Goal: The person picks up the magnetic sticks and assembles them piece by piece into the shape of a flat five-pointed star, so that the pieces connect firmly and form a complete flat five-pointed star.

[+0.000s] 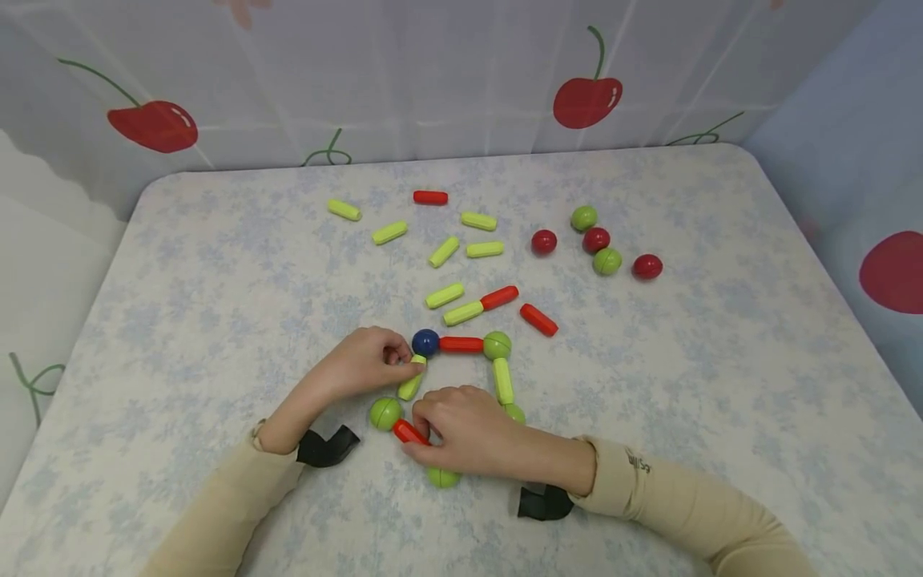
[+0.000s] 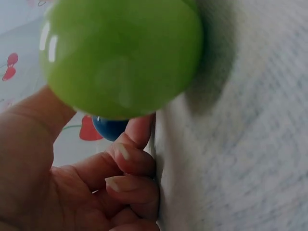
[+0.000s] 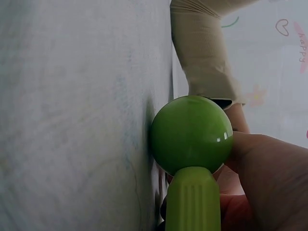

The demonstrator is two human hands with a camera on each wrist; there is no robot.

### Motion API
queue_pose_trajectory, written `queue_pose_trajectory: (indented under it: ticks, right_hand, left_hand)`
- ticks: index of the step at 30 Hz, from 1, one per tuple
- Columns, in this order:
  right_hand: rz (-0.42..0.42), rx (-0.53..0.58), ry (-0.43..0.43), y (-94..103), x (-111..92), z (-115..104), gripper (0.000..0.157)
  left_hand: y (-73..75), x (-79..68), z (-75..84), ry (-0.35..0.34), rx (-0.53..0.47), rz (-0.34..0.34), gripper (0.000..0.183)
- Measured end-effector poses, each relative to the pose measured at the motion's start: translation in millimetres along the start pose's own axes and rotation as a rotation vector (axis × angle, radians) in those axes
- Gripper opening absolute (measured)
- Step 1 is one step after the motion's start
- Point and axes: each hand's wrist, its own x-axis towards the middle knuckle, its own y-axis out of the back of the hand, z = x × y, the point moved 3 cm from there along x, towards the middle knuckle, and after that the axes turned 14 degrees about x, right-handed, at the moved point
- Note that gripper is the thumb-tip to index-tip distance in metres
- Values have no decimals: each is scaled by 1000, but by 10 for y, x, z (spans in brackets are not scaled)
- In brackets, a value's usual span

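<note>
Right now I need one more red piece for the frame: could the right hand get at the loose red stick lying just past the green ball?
Probably yes: the red stick lies alone on bare table, nothing over it. The right hand, though, is busy gripping a red piece.

- Both arms wore long beige sleeves (image 1: 671, 497), ribbed at the cuffs.
- The right sleeve bore small dark lettering (image 1: 638, 462) near its cuff.
- A black curved mount (image 1: 327, 446) sat at each wrist.
- Both hands were bare.

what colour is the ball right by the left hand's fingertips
Dark blue ball, clearest in the head view.
</note>
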Motion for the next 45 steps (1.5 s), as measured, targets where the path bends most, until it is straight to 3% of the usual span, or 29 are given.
queue_pose_trajectory:
  ticks: [5,16,20,25,28,33,39,45]
  right_hand:
    - [13,3,9,0,-6,1,28]
    - [20,-10,40,38,-21,9,21]
    - [34,14,51,297,-149,27,18]
    - [120,74,-11,767,-521,191,21]
    - [47,112,-31,826,-711,320,27]
    - [-76,87,0,689,-789,445,39]
    - [-68,36,47,599,-732,480,37]
    - [-95,46,29,592,-691,503,34]
  left_hand:
    - [2,1,-74,24,-59,-44,21]
    - [30,-23,-120,14,-67,-49,20]
    - [102,-124,-155,-54,-49,-107,19]
    - [196,-397,-195,-170,-4,-210,26]
    - [166,-511,-176,-205,26,-244,31]
    - [90,-519,-109,-214,115,-181,29]
    - [75,-433,-84,-215,166,-112,26]
    - [114,-365,-140,-213,165,-83,26]
